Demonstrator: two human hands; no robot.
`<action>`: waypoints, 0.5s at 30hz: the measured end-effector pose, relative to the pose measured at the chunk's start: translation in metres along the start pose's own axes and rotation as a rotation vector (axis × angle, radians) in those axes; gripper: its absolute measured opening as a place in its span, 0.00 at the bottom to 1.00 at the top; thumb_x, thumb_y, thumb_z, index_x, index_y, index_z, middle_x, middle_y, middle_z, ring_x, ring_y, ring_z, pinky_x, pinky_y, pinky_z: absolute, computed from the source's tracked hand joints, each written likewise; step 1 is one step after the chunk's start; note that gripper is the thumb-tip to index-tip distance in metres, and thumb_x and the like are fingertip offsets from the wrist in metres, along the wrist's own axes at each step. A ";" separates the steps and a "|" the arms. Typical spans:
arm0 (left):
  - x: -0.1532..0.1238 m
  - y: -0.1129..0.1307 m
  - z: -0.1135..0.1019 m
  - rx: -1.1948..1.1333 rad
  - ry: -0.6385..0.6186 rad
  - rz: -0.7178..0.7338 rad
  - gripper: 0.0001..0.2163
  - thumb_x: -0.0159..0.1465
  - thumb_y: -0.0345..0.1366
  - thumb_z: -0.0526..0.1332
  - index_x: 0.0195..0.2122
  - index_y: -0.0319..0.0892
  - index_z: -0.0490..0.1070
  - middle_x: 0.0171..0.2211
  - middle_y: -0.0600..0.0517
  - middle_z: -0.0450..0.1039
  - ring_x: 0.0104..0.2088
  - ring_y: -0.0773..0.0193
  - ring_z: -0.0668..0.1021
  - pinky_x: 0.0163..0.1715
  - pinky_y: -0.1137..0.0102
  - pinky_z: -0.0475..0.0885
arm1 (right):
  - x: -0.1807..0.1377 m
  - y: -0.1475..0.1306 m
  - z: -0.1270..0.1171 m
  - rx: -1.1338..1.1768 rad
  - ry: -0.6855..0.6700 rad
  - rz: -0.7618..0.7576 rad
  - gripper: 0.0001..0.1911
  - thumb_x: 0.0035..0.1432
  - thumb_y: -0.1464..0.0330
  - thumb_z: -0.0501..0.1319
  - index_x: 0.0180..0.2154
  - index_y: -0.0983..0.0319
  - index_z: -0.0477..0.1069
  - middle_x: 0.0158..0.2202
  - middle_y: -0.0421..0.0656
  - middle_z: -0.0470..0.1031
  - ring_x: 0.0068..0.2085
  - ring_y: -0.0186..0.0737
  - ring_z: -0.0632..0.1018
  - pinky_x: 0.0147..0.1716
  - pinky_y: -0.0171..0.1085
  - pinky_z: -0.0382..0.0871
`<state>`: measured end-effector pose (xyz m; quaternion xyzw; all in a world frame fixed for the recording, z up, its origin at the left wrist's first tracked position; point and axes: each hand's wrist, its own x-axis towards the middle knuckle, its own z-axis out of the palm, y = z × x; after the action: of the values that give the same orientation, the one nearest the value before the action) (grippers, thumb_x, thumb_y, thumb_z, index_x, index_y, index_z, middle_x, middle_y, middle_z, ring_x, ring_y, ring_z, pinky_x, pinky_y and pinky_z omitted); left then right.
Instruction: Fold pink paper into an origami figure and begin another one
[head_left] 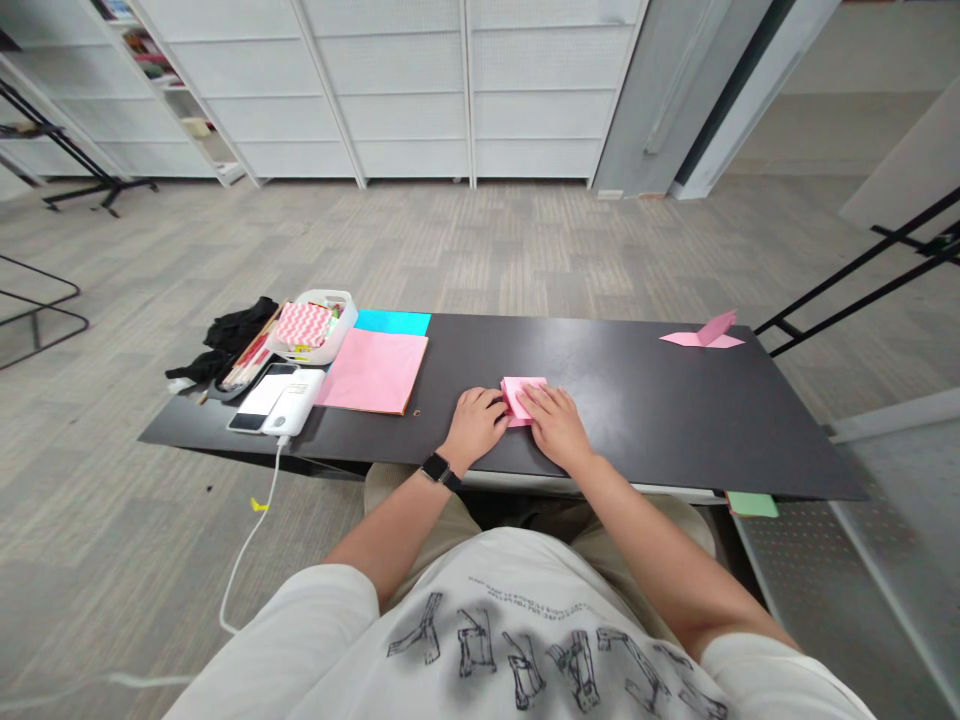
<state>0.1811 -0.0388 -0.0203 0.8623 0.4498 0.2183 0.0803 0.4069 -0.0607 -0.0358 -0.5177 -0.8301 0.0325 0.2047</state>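
Note:
A small folded piece of pink paper [517,385] lies on the black table, between my two hands. At its left edge is my left hand [478,425], fingers bent and closed on the paper's side. My right hand [556,425] rests over the right part of the paper, its fingers stretched out and lying flat on top. The paper's lower right part is hidden under those fingers. A black watch is on my left wrist.
To the left are a stack of pink paper sheets [379,370], a blue sheet [394,322], a white basket [341,330], a phone [259,400], a cabled white power bank [295,402] and black cloth [238,328]. A folded pink paper shape [705,338] stands far right on the table [637,400].

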 end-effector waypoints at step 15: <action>0.004 0.002 -0.004 -0.032 0.033 -0.083 0.12 0.76 0.34 0.53 0.49 0.46 0.78 0.43 0.48 0.81 0.50 0.53 0.77 0.64 0.53 0.67 | 0.001 -0.004 0.004 -0.050 -0.043 0.028 0.29 0.69 0.69 0.57 0.70 0.51 0.68 0.71 0.47 0.68 0.69 0.61 0.66 0.71 0.67 0.51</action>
<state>0.1826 -0.0372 -0.0153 0.8379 0.4827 0.2362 0.0955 0.4014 -0.0615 -0.0386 -0.5337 -0.8273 0.0256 0.1734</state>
